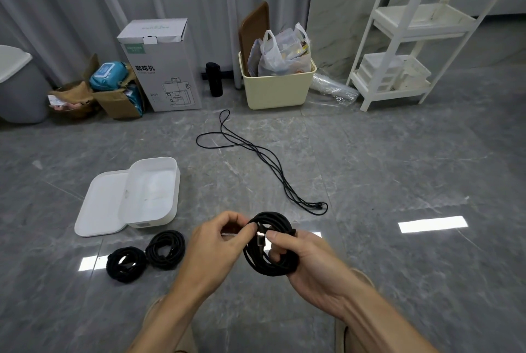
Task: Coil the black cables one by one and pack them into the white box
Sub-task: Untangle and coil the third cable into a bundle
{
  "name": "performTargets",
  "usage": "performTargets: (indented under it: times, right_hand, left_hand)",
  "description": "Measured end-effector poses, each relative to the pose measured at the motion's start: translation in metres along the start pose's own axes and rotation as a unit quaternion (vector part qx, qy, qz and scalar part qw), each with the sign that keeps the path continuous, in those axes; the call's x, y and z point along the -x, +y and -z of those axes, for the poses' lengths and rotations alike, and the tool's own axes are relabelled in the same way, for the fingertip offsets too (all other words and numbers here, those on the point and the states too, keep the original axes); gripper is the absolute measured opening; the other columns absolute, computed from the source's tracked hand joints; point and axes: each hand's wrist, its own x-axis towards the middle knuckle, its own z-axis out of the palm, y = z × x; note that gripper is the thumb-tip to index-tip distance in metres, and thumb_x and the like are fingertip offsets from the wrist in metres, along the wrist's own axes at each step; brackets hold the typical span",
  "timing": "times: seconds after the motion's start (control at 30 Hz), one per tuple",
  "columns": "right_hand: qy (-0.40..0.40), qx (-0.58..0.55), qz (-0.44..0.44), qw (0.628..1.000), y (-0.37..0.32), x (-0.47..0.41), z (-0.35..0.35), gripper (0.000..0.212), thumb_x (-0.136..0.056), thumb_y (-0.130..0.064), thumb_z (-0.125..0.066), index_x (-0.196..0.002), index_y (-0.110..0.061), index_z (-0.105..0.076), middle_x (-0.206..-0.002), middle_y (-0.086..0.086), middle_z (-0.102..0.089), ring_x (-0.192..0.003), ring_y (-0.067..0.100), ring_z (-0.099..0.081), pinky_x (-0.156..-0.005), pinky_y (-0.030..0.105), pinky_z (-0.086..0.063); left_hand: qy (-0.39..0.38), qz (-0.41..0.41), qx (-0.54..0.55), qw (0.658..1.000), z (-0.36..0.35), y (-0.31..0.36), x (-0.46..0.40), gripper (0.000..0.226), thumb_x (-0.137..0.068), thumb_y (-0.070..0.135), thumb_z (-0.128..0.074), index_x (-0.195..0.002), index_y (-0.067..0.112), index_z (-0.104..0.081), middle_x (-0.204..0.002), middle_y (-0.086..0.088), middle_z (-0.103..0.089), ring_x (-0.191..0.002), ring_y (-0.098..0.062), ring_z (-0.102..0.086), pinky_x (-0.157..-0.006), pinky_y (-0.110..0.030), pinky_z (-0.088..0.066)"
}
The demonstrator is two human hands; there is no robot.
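Observation:
My right hand (pixel 301 261) grips a coiled black cable (pixel 270 264) above the grey floor, thumb laid over the coil near its plug end. My left hand (pixel 219 241) pinches the cable's end at the top left of that coil. Two finished black coils (pixel 126 264) (pixel 166 249) lie on the floor to the left. One uncoiled black cable (pixel 264 159) stretches across the floor further away. The open white box (pixel 170 190) stands at the left with nothing visible inside, resting partly on its white lid (pixel 99 204).
Along the far wall stand a cardboard coffee-machine box (pixel 162 68), a black bottle (pixel 214 79), a cream bin (pixel 276 87) stuffed with bags, brown cartons (pixel 113 96) and a white shelf rack (pixel 398 68). A grey bin (pixel 20 90) sits far left.

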Motion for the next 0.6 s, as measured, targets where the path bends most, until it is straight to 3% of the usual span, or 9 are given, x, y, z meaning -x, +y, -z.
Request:
performTargets:
  times: [0.13,0.23,0.33,0.4,0.47,0.6]
  right_hand:
    - [0.006,0.072,0.013,0.997,0.0001,0.0006,0.0016,0.012,-0.094,-0.005,-0.062,-0.083,-0.009,-0.061,-0.059,-0.003,-0.045,-0.056,0.007,-0.042,-0.065,0.022,-0.035]
    - [0.002,0.081,0.023,0.996,0.0009,0.0007,0.0012,0.005,-0.095,-0.006,-0.062,-0.092,-0.007,-0.066,-0.061,-0.004,-0.048,-0.056,0.005,-0.044,-0.065,0.02,-0.037]
    - [0.014,0.073,0.023,0.997,0.0036,-0.0012,0.0014,0.017,-0.094,-0.008,-0.063,-0.108,0.001,-0.069,-0.07,-0.003,-0.054,-0.06,0.004,-0.045,-0.066,0.018,-0.038]
    - [0.02,0.071,0.034,0.997,0.0058,-0.0019,0.0023,0.015,-0.093,-0.009,-0.064,-0.105,-0.001,-0.07,-0.069,-0.003,-0.052,-0.061,0.006,-0.043,-0.066,0.02,-0.037]
    - [0.027,0.083,0.048,0.995,0.0063,-0.0014,0.0028,0.007,-0.092,-0.011,-0.066,-0.094,-0.005,-0.069,-0.064,-0.002,-0.047,-0.062,0.008,-0.041,-0.069,0.022,-0.035]
    - [0.021,0.116,0.069,0.991,0.009,-0.0005,0.0026,0.017,-0.093,-0.013,-0.066,-0.091,0.004,-0.066,-0.067,0.002,-0.045,-0.064,0.008,-0.042,-0.074,0.022,-0.037]
  left_hand:
    - [-0.025,-0.001,0.016,1.0,-0.002,-0.0007,0.0011,0.013,-0.089,0.019,-0.072,-0.077,0.022,-0.072,-0.092,0.016,-0.075,-0.087,-0.003,-0.069,-0.08,-0.019,-0.051]
    - [-0.039,0.014,0.071,0.997,-0.0029,0.0012,0.0016,0.008,-0.09,0.01,-0.069,-0.083,0.013,-0.07,-0.093,0.015,-0.075,-0.087,-0.002,-0.07,-0.078,-0.017,-0.051]
    - [-0.055,0.006,0.097,0.994,-0.0027,0.0037,0.003,0.004,-0.088,0.008,-0.071,-0.089,0.012,-0.072,-0.093,0.007,-0.077,-0.088,-0.006,-0.071,-0.079,-0.017,-0.052]
    - [-0.053,0.007,0.111,0.992,-0.003,0.0056,0.0033,0.003,-0.086,0.011,-0.073,-0.084,0.013,-0.074,-0.096,0.009,-0.077,-0.091,-0.005,-0.072,-0.081,-0.017,-0.053]
    - [-0.041,0.036,0.13,0.99,-0.0036,0.0077,0.002,0.018,-0.09,0.019,-0.07,-0.075,0.013,-0.076,-0.092,0.006,-0.078,-0.091,-0.005,-0.072,-0.084,-0.02,-0.054]
    - [-0.075,0.112,0.163,0.977,0.0005,0.0087,-0.0021,0.035,-0.094,0.03,-0.063,-0.077,0.005,-0.079,-0.088,-0.005,-0.078,-0.093,-0.014,-0.073,-0.099,-0.033,-0.052]
